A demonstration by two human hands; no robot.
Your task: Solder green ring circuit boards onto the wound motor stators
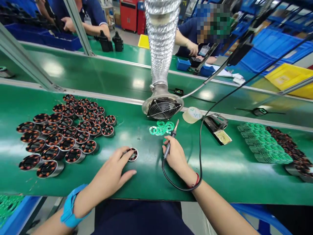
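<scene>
The left hand (111, 171) lies low over a single wound motor stator (133, 154) on the table (146, 182), its fingers on the ring and its thumb spread well apart, so it seems to steady the part rather than grip it; the right hand (176, 154) is closed pen-fashion around a soldering iron (167, 150), tip up and away from both hands, presumably because that end runs hot; a green piece shows at its fingertips, too covered to identify.

The iron's black cable (200, 147) loops over the right wrist, which probably leaves slack for the tool; a fume extractor fan (162, 109) hangs just behind loose ring-shaped circuit boards (160, 129), likely to draw smoke from this spot; the iron stand (216, 121) with its sponge (222, 137) sits to the right, on the side of the hand with the iron.

More stators (65, 133) stand grouped at the left, windings upward, which keeps them in view; stacked green boards (264, 143) wait at the far right.
</scene>
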